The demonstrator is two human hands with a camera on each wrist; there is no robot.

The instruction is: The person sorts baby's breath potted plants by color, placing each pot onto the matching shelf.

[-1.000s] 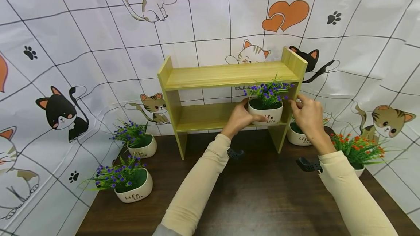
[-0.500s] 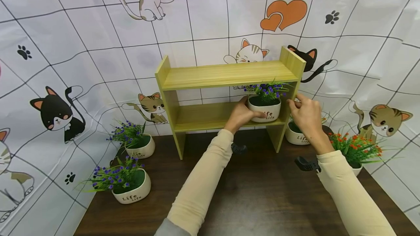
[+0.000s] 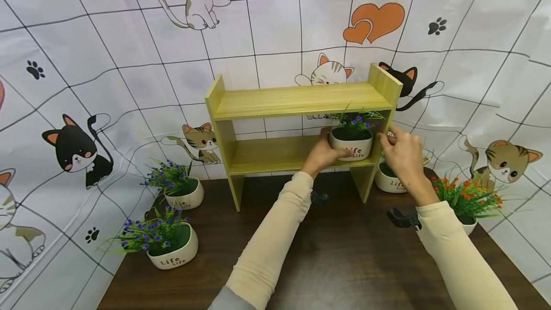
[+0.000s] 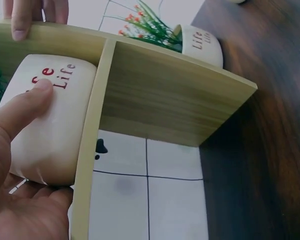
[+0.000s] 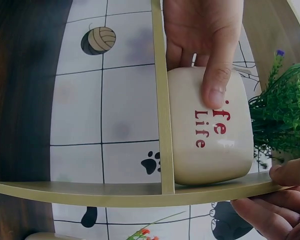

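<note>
A white flowerpot (image 3: pixel 359 143) of purple flowers, lettered "Life", sits on the lower board at the right end of a two-tier wooden shelf (image 3: pixel 301 98). My left hand (image 3: pixel 320 153) holds the pot from its left side, thumb across the front and fingers behind; the left wrist view shows this thumb (image 4: pixel 27 105) over the lettering. At the shelf's right side panel is my right hand (image 3: pixel 403 154). In the right wrist view its thumb and fingers (image 5: pixel 262 217) pinch that panel's edge. The pot stands upright, close to the panel.
Two purple-flowered pots (image 3: pixel 185 194) stand on the dark table (image 3: pixel 327 262) left of the shelf. Behind my right hand is another white pot (image 3: pixel 389 182), and an orange-flowered pot (image 3: pixel 469 200) stands farther right. A cat-printed wall covering (image 3: pixel 275 27) rises behind.
My left hand has pushed the flowerpot back and rightward along the lower board, toward the right side panel. My right hand has stayed at the panel.
</note>
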